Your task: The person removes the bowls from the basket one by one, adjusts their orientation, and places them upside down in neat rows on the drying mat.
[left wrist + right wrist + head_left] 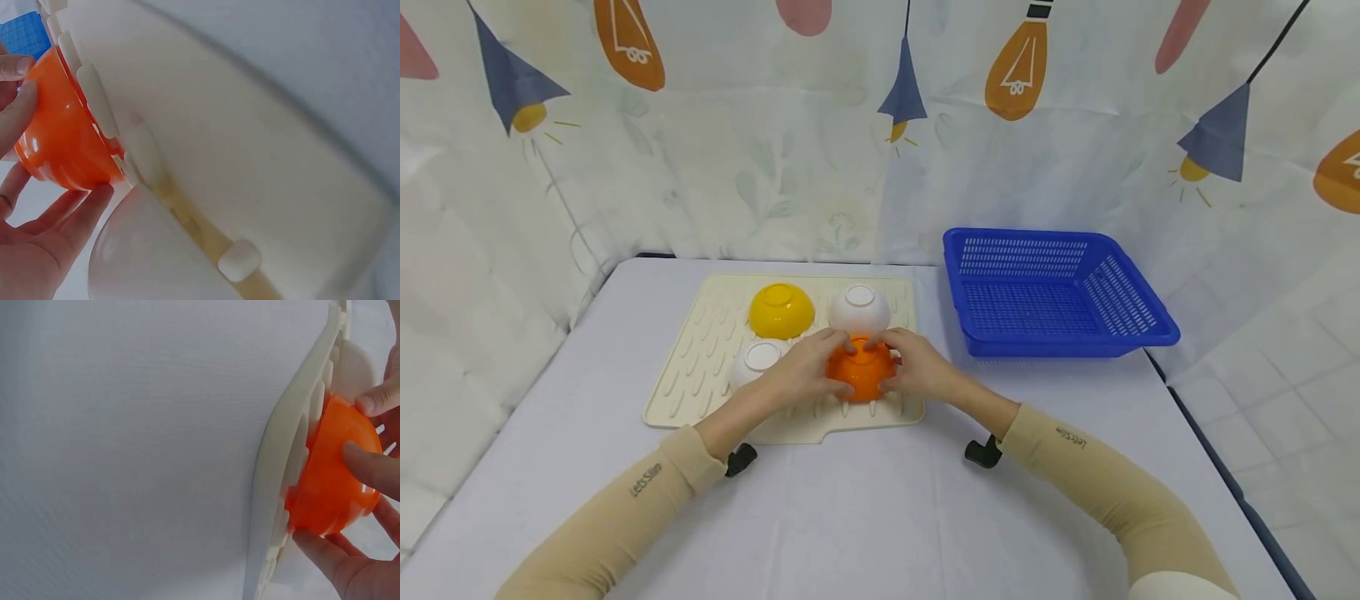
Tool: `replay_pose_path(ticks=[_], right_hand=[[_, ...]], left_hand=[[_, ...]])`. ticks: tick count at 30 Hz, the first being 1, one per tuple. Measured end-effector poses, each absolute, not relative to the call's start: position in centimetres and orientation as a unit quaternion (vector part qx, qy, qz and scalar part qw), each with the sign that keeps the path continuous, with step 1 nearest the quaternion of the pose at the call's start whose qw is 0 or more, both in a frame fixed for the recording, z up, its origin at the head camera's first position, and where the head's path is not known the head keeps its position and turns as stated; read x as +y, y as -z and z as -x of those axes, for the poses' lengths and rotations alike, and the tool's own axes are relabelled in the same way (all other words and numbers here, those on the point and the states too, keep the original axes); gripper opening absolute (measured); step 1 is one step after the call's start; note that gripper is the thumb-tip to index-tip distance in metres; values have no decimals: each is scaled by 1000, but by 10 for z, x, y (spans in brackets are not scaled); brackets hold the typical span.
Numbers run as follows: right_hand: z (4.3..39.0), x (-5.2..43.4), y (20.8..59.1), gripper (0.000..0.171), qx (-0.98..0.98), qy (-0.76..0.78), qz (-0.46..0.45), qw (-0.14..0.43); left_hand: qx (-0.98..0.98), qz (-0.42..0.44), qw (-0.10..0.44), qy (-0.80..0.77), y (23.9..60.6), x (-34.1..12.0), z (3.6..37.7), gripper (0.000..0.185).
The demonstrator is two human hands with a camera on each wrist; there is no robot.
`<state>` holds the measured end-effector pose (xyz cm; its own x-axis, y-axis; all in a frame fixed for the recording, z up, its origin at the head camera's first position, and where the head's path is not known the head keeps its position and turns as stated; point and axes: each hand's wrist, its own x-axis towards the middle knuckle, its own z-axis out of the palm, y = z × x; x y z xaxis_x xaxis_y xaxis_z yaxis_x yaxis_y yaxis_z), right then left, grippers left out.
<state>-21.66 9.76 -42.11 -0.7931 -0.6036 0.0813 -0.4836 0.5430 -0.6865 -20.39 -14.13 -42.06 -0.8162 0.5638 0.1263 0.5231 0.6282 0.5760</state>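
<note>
An orange bowl (861, 372) sits upside down near the front edge of a cream ribbed drying mat (700, 367). Both hands hold it. My left hand (811, 367) cups its left side, with fingers over the top and the thumb low. My right hand (916, 364) grips its right side the same way. In the left wrist view the orange bowl (62, 144) is framed by my fingers (56, 231), with a white bowl (144, 256) close beside it. The right wrist view has the orange bowl (331, 475) against the mat (281, 487), my fingers (375, 469) curled around it.
On the mat also stand an upturned yellow bowl (781, 310), a white bowl (859, 308) behind the orange one, and another white bowl (758, 358) to its left. A blue slotted basket (1142, 321) stands at the table's back right. A patterned curtain surrounds the table.
</note>
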Motion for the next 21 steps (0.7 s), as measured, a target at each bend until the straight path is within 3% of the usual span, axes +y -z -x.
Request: replay_pose_path(ticks=[13,21], right_hand=[[216,104,425,55,857,389,325,88],[216,105,428,56,849,409,318,102]], left_hand=[[910,-310,67,-265,414,-141,205,48],[899,-341,73,-266,408,-149,206,33]])
